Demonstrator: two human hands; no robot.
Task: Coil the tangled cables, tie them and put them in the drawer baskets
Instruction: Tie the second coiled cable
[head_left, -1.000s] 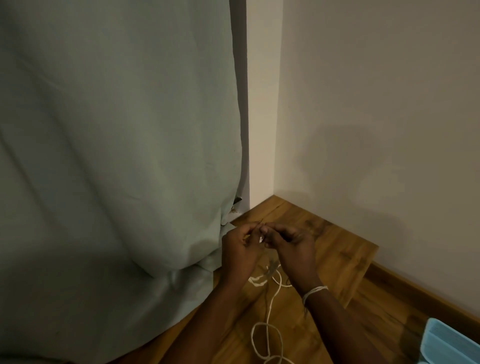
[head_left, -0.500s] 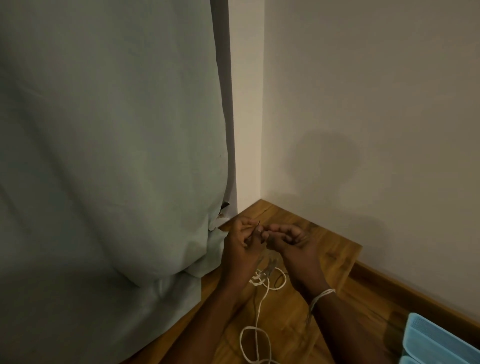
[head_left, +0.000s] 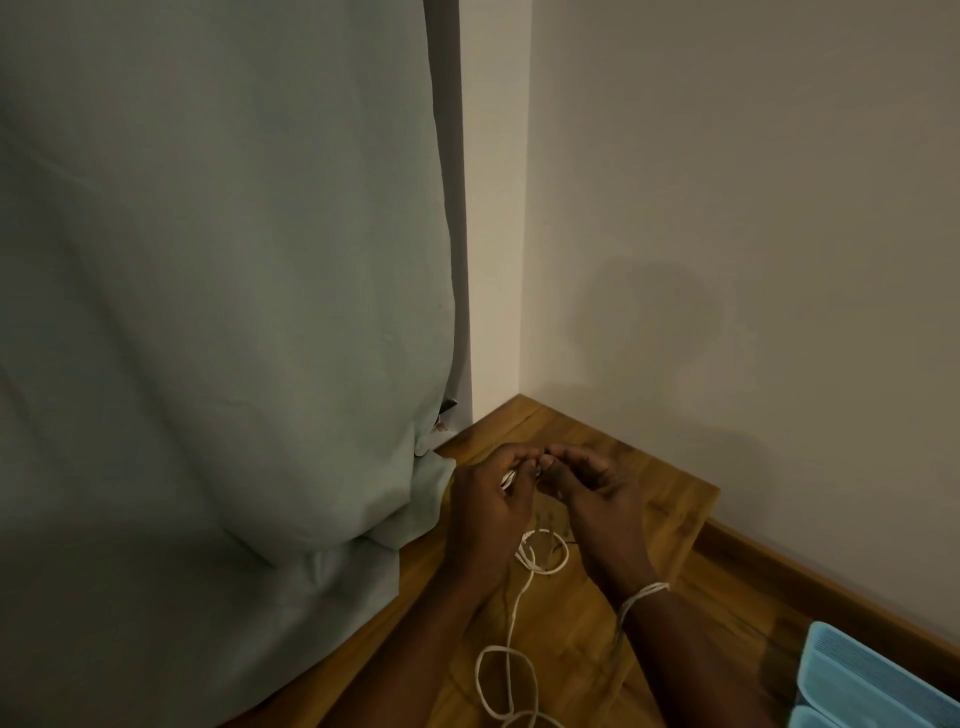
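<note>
A thin white cable (head_left: 511, 623) hangs from between my two hands down onto the wooden surface (head_left: 670, 499), where it lies in loose loops. My left hand (head_left: 491, 512) pinches the cable's upper part, a white bit showing at its fingers. My right hand (head_left: 597, 493) meets it fingertip to fingertip, pinching the same spot. A small tangle of the cable (head_left: 543, 553) lies just below the hands. A pale string band sits on my right wrist (head_left: 641, 595). The light blue baskets (head_left: 883, 686) show at the bottom right corner.
A grey-green curtain (head_left: 223, 338) hangs along the whole left side, its hem resting on the wood. Plain walls meet in a corner (head_left: 522, 260) behind the hands. A lower wooden floor and skirting board (head_left: 831, 577) run along the right wall.
My hands stay together at the cable's end, their fingertips closer than half a second ago. The view has shifted a little, showing more of the blue baskets.
</note>
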